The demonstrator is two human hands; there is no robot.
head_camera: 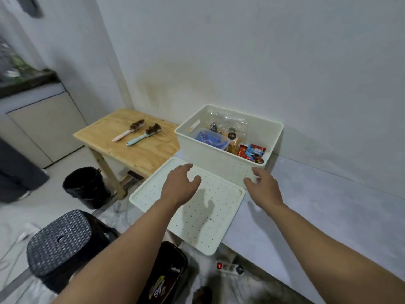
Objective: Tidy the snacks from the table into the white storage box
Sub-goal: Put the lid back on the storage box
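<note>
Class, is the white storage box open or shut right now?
Open: its lid lies flat on the table in front of the white storage box, snacks visible inside.

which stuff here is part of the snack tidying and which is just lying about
Part of the job:
white storage box
snack packets inside it
perforated lid

Just lying about:
two brushes on the wooden table
black bin
power strip

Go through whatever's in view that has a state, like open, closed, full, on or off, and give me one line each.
White storage box: open, snacks inside.
Lid: off, lying flat in front of the box.
Left hand: empty, fingers spread over the lid.
Right hand: empty, by the box's near corner.
Power strip: switch glowing red.
Two brushes: lying flat on the wooden table.
</note>
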